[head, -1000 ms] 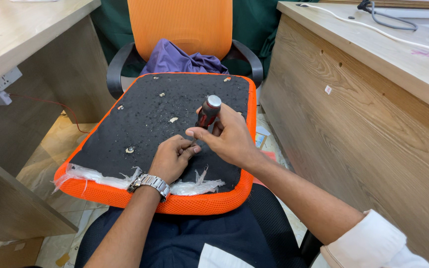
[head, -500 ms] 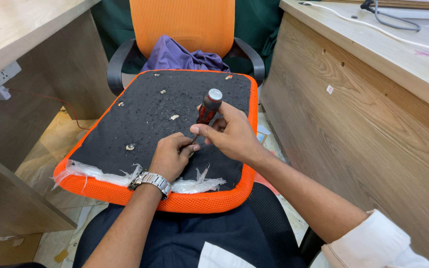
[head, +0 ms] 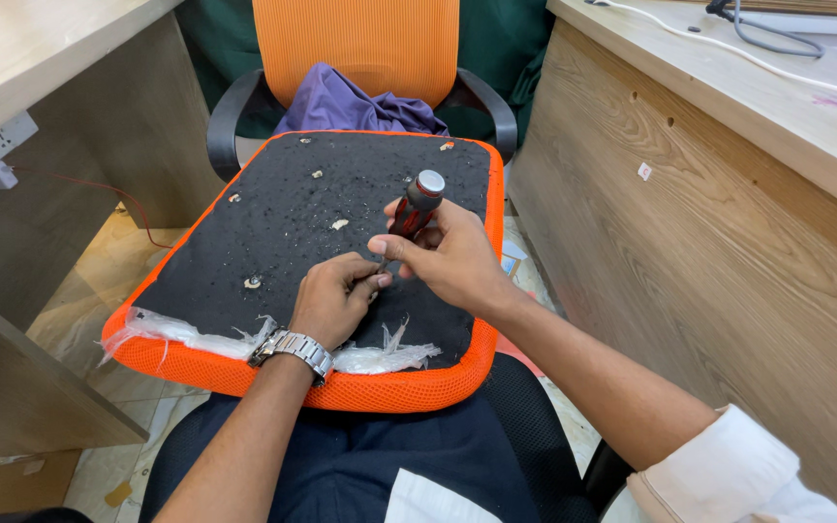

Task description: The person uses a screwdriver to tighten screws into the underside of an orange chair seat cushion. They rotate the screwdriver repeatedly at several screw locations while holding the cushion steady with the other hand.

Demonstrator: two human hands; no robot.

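Screwdriver (head: 413,211), red/black handle w/ grey cap, is resting tilted in right hand (head: 457,257), fingers wrapping handle, thumb pressing along it. Left hand (head: 333,300) is curling, fingertips pinching near tip, approx. centre of upturned seat pad (head: 273,232) lying across lap. Risk: tip slipping off fastener and jabbing left fingers, since they are sitting right beside it.

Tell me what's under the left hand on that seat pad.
The left hand rests curled on the black underside of the seat pad, beside the screwdriver in the right hand. What its fingers cover is hidden.
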